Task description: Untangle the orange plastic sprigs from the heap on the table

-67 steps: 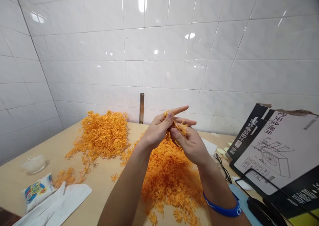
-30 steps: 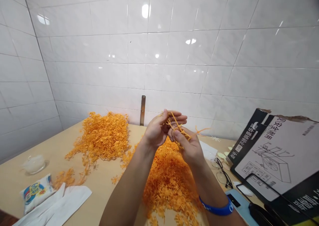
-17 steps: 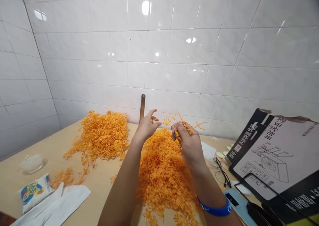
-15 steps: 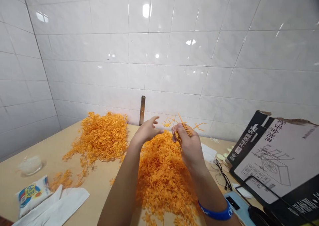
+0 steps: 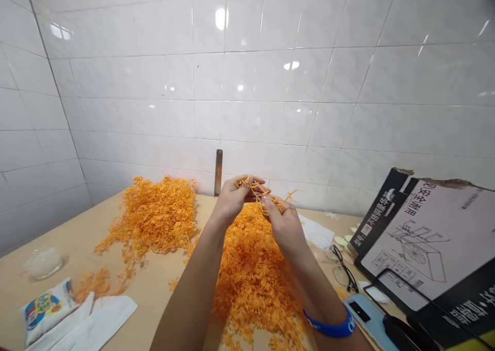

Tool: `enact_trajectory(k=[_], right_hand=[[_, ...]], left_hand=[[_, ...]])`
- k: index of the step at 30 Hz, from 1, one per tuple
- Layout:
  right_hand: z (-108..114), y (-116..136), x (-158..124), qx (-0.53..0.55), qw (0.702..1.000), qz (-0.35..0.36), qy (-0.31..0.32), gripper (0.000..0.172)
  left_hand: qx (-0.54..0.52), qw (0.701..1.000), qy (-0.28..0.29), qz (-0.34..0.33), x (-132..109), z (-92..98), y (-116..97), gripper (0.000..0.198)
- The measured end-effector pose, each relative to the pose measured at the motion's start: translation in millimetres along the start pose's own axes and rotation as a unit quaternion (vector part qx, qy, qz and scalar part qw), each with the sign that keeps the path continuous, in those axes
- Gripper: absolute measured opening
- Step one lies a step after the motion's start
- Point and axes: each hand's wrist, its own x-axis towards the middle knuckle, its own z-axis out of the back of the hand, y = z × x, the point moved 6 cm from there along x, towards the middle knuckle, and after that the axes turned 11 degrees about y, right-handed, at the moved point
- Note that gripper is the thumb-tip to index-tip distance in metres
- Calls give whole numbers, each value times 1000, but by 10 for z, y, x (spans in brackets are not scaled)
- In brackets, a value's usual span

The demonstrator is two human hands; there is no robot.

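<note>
My left hand (image 5: 233, 199) pinches one end of a small tangle of thin orange strands (image 5: 260, 188). On the other side, my right hand (image 5: 284, 222) is closed round the rest of that bunch, and a few loose ends stick out past its fingers. The strands stretch between the two hands. Both hands hang over a large heap of orange branching plastic-looking pieces (image 5: 259, 268) spread down the middle of the table. A second, tangled orange heap (image 5: 162, 217) lies to the left, apart from my hands.
On the left are a clear bowl (image 5: 43, 264), a printed packet (image 5: 48, 310) and white paper (image 5: 104, 317). Glasses (image 5: 344, 271), a pale blue phone (image 5: 369, 317) and a printed carton (image 5: 421, 248) stand on the right. A tiled wall (image 5: 247, 83) bounds the table behind, where a dark metal strip (image 5: 218, 172) leans.
My left hand, spread open before, has moved right and closed on the strands held by my right hand. My right hand has shifted slightly left and lower. The view has turned a little.
</note>
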Motion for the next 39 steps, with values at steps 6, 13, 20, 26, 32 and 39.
enact_trajectory(k=[6, 13, 20, 26, 32, 39], right_hand=[[-38, 202, -41, 228, 963, 6, 145, 50], [228, 238, -14, 205, 979, 9, -6, 47], [251, -34, -12, 40, 993, -33, -102, 51], [173, -79, -85, 70, 977, -9, -202, 48], [-66, 135, -114, 22, 993, 23, -113, 40], [-191, 189, -116, 0, 995, 11, 98, 42]], left_hand=[[-3, 999, 21, 30, -213, 450, -217, 47], [293, 946, -75, 117, -359, 743, -363, 49], [414, 890, 61, 181, -215, 371, -38, 78], [335, 901, 247, 121, -256, -121, -45, 84], [248, 944, 211, 49, -260, -274, -230, 46], [115, 987, 113, -8, -292, -84, -441, 42]])
